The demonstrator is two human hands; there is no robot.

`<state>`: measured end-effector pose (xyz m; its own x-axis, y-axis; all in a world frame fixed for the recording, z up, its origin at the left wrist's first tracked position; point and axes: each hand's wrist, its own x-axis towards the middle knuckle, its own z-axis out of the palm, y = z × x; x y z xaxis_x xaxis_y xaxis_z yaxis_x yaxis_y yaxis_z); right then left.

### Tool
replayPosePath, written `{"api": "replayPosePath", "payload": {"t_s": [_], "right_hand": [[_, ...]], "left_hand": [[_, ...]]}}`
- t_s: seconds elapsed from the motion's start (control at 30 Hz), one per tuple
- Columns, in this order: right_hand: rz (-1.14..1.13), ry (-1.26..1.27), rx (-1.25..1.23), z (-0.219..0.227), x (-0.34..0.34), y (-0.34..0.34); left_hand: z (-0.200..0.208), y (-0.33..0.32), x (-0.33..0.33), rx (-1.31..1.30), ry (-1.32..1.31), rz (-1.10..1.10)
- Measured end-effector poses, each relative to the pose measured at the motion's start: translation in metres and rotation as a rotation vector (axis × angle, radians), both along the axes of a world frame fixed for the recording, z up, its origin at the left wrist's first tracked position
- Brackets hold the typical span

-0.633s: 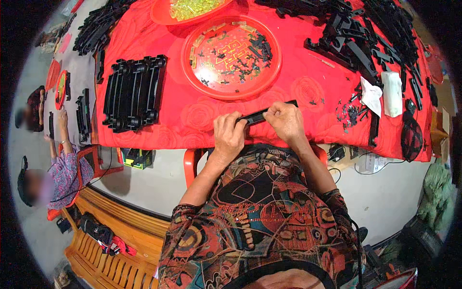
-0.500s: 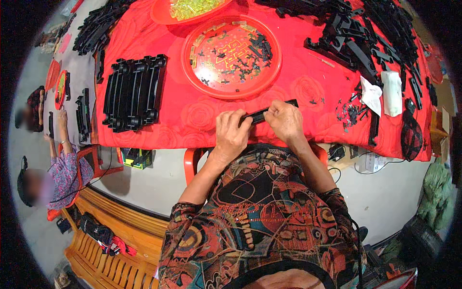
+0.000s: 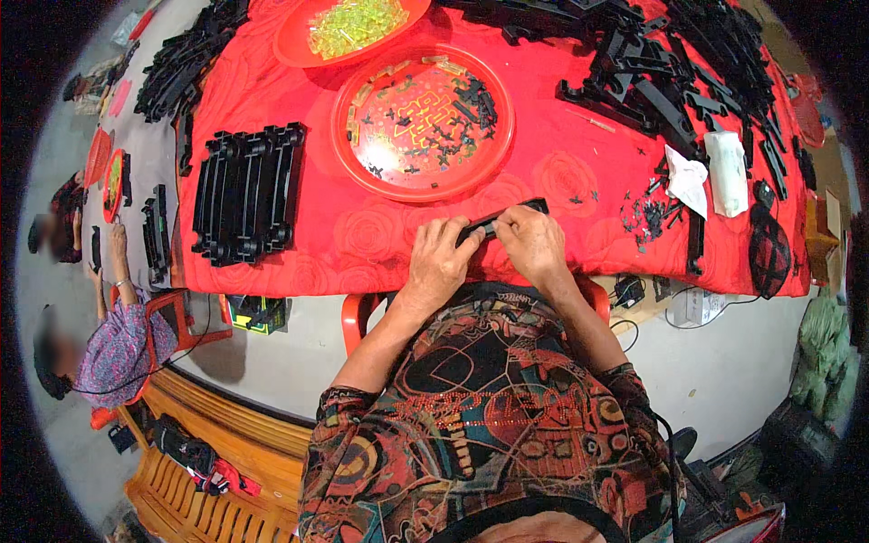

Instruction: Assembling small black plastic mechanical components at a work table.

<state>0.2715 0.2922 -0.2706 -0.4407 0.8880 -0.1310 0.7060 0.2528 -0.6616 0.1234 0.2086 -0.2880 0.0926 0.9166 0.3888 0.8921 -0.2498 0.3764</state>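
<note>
At the near edge of the table, a long black plastic part lies aslant between my hands. My left hand is closed round its left end, thumb and fingers pressed on it. Near its right end, the fingers of my right hand are pinched together on the part; any small piece in them is hidden. Just beyond is a round red tray with small black pieces and yellowish strips in it. Several similar black parts stand side by side to the left.
A red bowl of yellow-green pieces stands beyond the tray. Black parts are heaped at the far right, near a white roll, crumpled tissue and black mesh. On the left, another person works at a grey table.
The whole view has shifted slightly, so the table things sit lower and a little to the left. Both my hands stay on the black part, with little change in their grip.
</note>
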Motion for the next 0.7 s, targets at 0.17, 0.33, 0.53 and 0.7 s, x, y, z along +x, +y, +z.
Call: {"api": "replayPosePath", "payload": {"t_s": [0.17, 0.33, 0.53, 0.7], "right_hand": [[-0.180, 0.508, -0.206, 0.000, 0.019, 0.007], [-0.431, 1.149, -0.470, 0.018, 0.018, 0.013], [-0.418, 1.496, -0.444, 0.009, 0.000, 0.015], [-0.414, 1.506, -0.414, -0.003, -0.015, 0.013]], "left_hand": [[0.000, 0.001, -0.001, -0.020, 0.024, 0.001], [-0.001, 0.004, 0.000, -0.039, 0.037, 0.009], [-0.001, 0.005, 0.002, -0.028, 0.042, 0.025], [-0.002, 0.004, 0.003, -0.024, 0.066, 0.032]]}}
